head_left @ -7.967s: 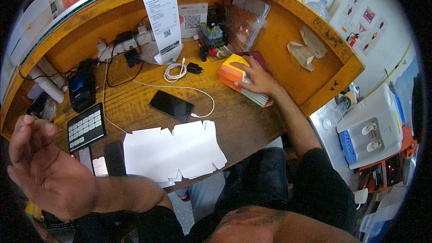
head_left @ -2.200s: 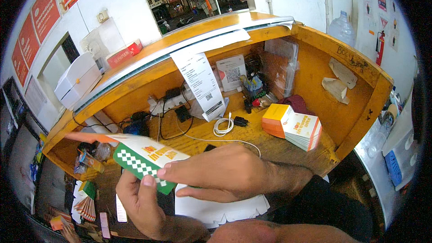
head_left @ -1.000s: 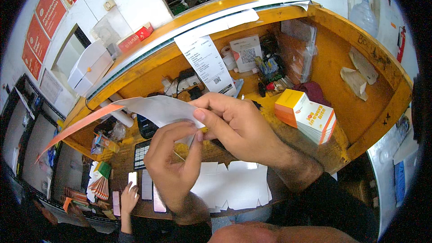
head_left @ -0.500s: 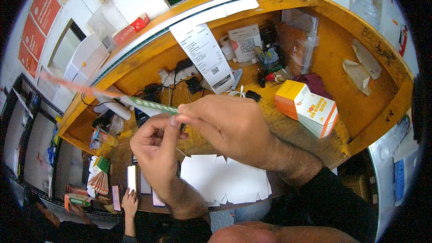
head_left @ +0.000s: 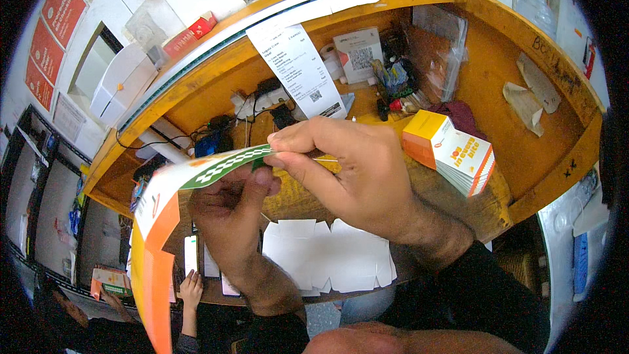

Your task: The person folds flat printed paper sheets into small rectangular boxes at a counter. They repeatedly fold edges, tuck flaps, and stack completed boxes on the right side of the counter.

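Note:
A flat printed carton blank (head_left: 156, 269), white and orange with a green-and-white checkered band, bends from between my hands down to the lower left. My right hand (head_left: 354, 167) pinches the end of its green band between thumb and fingers. Just under that end, my left hand (head_left: 229, 223) has its thumb and curled fingers closed on the green tab; part of this hand lies in shadow behind the blank. Below my hands, a stack of white die-cut blanks (head_left: 327, 255) lies on the desk. To the right stand nested folded cartons (head_left: 452, 154) in yellow, white and orange.
A long paper receipt (head_left: 298, 72) hangs from the counter ledge. Cables (head_left: 246, 115), a QR-code card (head_left: 359, 56) and clutter fill the back shelf. Lower left, another person's hand (head_left: 190, 288) touches a phone (head_left: 190, 254); a further hand (head_left: 116, 305) is beside a carton (head_left: 110, 282).
The carton blank has swung from nearly edge-on at the upper left to hanging down on the left, its printed face now showing. Both my hands stay near the same spot.

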Motion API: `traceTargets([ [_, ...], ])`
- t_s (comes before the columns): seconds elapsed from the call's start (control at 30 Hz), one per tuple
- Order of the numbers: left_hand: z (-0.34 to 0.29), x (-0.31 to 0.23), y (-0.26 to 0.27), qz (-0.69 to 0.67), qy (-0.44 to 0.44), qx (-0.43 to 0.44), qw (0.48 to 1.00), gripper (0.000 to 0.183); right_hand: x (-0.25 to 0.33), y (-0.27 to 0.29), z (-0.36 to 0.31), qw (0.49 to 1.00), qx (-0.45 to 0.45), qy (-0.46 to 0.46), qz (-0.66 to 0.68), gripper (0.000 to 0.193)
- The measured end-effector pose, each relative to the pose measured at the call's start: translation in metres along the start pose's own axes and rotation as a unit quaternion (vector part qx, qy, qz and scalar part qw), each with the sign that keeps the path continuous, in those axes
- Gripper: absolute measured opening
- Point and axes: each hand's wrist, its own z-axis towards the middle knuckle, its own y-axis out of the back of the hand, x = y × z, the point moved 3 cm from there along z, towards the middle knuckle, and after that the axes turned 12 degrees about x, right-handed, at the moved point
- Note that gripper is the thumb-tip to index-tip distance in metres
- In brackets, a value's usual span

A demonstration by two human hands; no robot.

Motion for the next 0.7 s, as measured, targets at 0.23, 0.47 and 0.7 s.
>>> traceTargets([
  [0.23,0.006,0.002,-0.006,-0.072,0.0,-0.024,0.997,0.023,-0.006,-0.001,0.0,0.992,0.025,-0.02,0.119,0.014],
  [0.47,0.007,0.01,-0.007,-0.136,0.013,0.061,0.989,0.017,-0.013,0.005,0.002,0.992,0.021,-0.024,0.121,0.013],
  [0.7,0.007,0.004,-0.012,-0.135,0.02,0.048,0.99,0.017,-0.024,0.003,0.007,0.98,0.041,-0.029,0.191,0.011],
])
